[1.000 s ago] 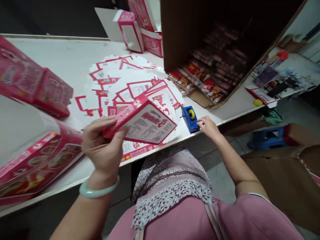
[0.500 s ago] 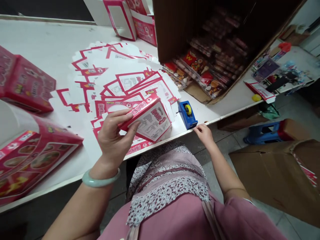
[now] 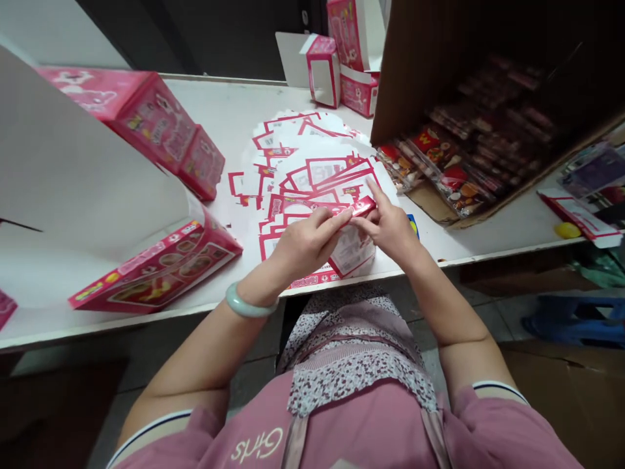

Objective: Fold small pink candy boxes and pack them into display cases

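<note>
A small pink-and-white printed carton (image 3: 352, 253) stands tilted near the table's front edge, partly covered by my fingers. My left hand (image 3: 308, 242) is closed on its left side, thumb along the pink top edge. At the upper right corner of that carton, my right hand (image 3: 394, 225) has its thumb and fingers around the edge. Whether a piece of tape lies under those fingers I cannot tell. Flat pink-and-white carton blanks (image 3: 319, 185) lie in an overlapping pile under and behind the carton. The blue tape dispenser (image 3: 413, 225) is mostly hidden behind my right hand.
At the right, a large cardboard box (image 3: 420, 85) lies open towards me, with clear-wrapped packets (image 3: 452, 166) inside. Folded pink boxes (image 3: 161, 130) and a larger open one (image 3: 161, 270) occupy the left. More pink boxes (image 3: 359, 88) stand at the back. A blue stool (image 3: 579, 319) is below.
My right hand has come from the tape dispenser at the table edge to the carton's upper corner. My left hand still holds the carton. The view has swung to the left.
</note>
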Action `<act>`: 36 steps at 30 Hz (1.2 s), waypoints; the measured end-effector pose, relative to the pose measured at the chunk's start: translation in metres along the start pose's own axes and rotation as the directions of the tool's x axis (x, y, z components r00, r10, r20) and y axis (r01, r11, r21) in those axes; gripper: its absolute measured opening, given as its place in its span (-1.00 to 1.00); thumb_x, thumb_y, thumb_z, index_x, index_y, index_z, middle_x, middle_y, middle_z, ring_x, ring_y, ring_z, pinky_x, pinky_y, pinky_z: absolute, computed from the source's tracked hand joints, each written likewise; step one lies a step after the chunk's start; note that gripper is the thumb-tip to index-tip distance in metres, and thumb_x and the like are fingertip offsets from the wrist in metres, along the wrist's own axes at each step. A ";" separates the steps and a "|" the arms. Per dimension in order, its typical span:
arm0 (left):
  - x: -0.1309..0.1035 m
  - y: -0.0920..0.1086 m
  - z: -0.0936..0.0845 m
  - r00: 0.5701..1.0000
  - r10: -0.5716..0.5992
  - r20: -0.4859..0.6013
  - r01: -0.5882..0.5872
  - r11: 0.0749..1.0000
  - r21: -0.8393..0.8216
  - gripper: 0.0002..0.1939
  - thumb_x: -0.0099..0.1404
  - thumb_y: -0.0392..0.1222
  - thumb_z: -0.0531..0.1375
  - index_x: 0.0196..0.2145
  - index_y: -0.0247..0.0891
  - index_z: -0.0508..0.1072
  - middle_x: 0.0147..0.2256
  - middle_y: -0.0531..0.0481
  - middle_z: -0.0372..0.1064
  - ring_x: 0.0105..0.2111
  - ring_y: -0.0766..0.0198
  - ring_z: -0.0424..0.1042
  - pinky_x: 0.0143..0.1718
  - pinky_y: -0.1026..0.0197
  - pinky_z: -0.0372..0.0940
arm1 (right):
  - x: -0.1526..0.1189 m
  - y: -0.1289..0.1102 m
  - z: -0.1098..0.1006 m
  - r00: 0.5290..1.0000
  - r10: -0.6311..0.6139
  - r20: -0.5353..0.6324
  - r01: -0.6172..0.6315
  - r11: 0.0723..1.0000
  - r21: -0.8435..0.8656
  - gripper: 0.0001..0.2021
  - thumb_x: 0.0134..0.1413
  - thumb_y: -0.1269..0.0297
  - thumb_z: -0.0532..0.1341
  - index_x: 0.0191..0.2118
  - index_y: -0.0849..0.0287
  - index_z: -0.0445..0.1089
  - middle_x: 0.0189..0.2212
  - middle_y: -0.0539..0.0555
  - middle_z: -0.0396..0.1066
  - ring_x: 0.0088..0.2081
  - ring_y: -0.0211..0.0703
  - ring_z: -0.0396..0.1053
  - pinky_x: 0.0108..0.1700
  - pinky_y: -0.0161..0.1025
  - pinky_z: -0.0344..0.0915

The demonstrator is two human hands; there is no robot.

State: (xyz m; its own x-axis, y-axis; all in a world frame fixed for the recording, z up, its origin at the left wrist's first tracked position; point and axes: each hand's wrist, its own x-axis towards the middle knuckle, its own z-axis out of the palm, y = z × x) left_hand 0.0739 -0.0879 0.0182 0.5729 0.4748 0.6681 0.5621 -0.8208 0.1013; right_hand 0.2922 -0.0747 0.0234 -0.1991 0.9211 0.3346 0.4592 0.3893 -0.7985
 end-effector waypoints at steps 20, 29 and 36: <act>-0.038 -0.011 0.043 0.904 -0.334 -0.267 0.156 0.838 -0.522 -0.41 0.43 -0.06 0.25 0.34 -0.04 0.21 0.15 -0.18 0.37 0.13 0.10 0.42 0.15 0.06 0.41 | 0.032 -0.014 -0.040 0.976 -0.124 0.177 0.118 0.992 0.044 -0.67 0.22 0.02 0.22 -0.42 0.16 0.48 -0.48 0.00 0.45 -0.36 -0.18 0.39 -0.26 -0.25 0.31; -0.057 0.001 0.033 0.802 -0.465 -0.376 0.259 0.837 -0.482 -0.78 0.48 -0.12 0.18 -0.01 -0.16 0.55 -0.10 -0.10 0.53 -0.06 0.18 0.52 -0.01 0.14 0.47 | 0.001 0.024 -0.004 0.961 0.143 0.237 -0.237 0.867 0.438 -0.75 -0.03 0.13 0.34 -0.24 0.13 0.49 -0.39 -0.03 0.53 -0.53 -0.33 0.29 -0.54 -0.37 0.24; -0.056 0.003 0.017 0.921 -0.220 -0.321 0.022 0.852 -0.522 -0.71 0.37 -0.22 0.31 0.03 -0.16 0.50 0.01 -0.19 0.50 0.01 0.08 0.53 -0.02 0.03 0.50 | -0.035 0.013 0.000 0.953 -0.301 -0.041 0.303 0.938 0.170 -0.91 0.13 0.26 0.37 -0.25 0.08 0.49 -0.11 0.10 0.58 -0.09 -0.12 0.53 -0.23 -0.23 0.48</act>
State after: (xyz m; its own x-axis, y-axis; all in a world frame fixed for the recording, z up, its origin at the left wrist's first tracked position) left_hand 0.0539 -0.1116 -0.0319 0.2121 0.5160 0.8299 0.1800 -0.8553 0.4858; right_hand 0.3058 -0.1021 0.0012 -0.2926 0.7608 0.5793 0.2231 0.6434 -0.7323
